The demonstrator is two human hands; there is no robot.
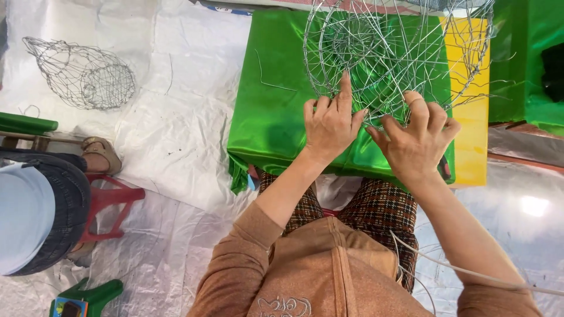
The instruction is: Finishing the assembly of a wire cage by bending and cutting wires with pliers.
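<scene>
At upper centre of the frame we noted a wire basket frame (388, 53) lying empty on a green cloth-covered table (270, 117), its lower rim pinched by the left hand (330, 124), fingers curled and forefinger stretched up along a wire, and by the right hand (415, 140), fingers bent around the strands. We counted two such frames, the second wire basket (82, 73) lying empty at upper left on the white plastic sheet (176, 135), well apart. Open sheet lay between them; a seated person's red stool (108, 202) stood at lower left.
</scene>
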